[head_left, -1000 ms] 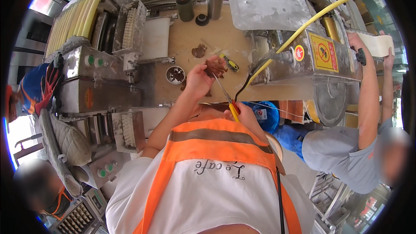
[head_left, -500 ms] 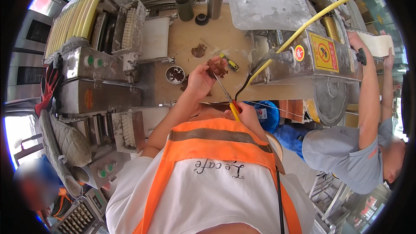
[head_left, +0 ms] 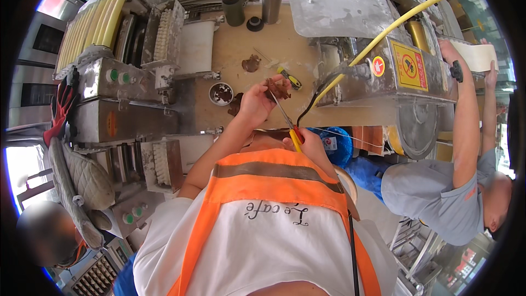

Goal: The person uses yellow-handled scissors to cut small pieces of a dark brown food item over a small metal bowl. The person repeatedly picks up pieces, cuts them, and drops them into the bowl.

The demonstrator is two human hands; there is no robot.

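Observation:
A crumpled, ragged dark brown piece is pinched in the fingers of my left hand, above the table's near part. My right hand, close to my apron, is closed round the yellow and red handles of slim scissors. Their thin metal blades reach up and left to the brown piece, touching or overlapping it. Left of my left hand stands a small round bowl with dark brown bits inside. More brown scraps lie beside it, partly behind my wrist. A yellow-and-black cutter rests just beyond my fingers.
Another brown scrap lies on the tan table. Behind it stand a dark green flask, a black lid and a silver bottle. Metal machines flank the table; a yellow hose crosses the right one, where a person works.
My left hand has turned slightly, and the brown piece has shifted a little to the right with the scissors still at it. At lower left, a person's head and clothing appear differently placed.

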